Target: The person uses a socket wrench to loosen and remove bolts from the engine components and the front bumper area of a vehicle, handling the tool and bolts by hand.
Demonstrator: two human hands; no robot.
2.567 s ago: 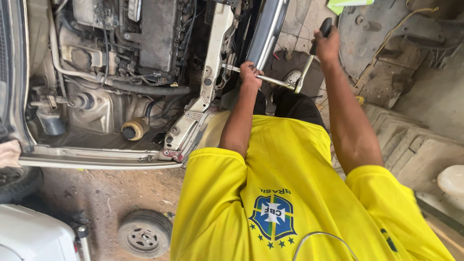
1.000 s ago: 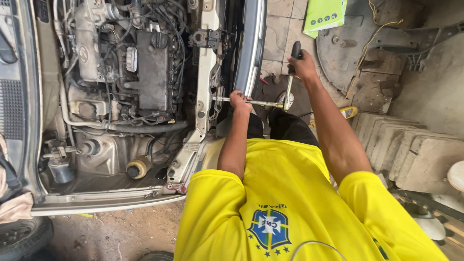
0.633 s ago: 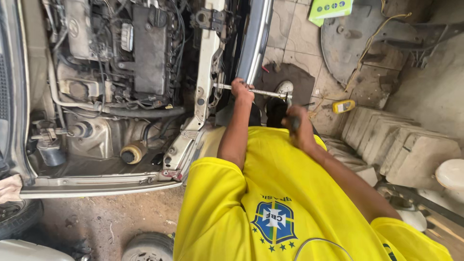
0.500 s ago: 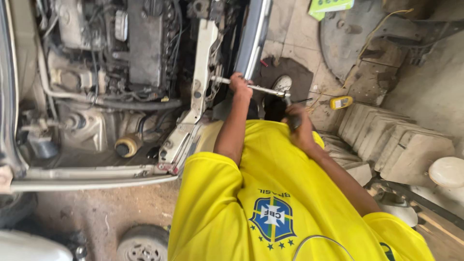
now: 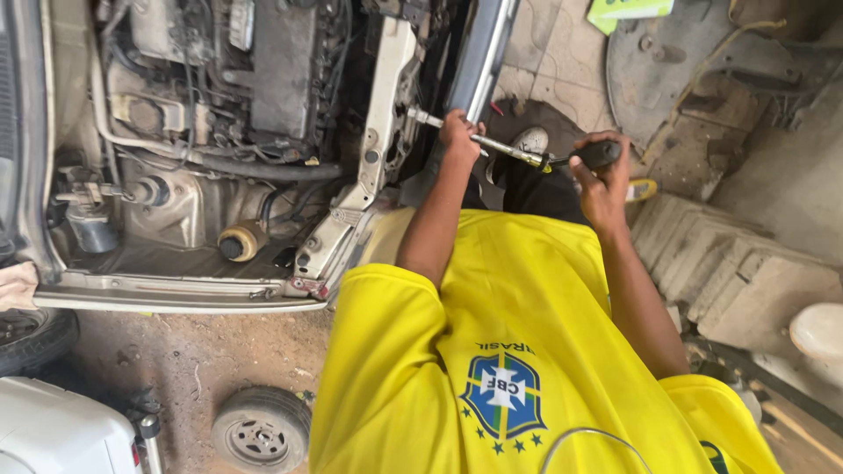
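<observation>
Beside the car's open engine bay (image 5: 237, 132), left hand (image 5: 459, 136) fingers wrap the ratchet wrench's (image 5: 518, 156) metal extension bar, right hand (image 5: 601, 180) fingers clenched around its black handle.

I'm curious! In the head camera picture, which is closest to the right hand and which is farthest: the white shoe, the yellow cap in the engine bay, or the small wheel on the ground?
From the right hand:
1. White shoe, just to its left.
2. Yellow cap, in the engine bay, far left.
3. Small wheel, on the ground, lower left.
</observation>
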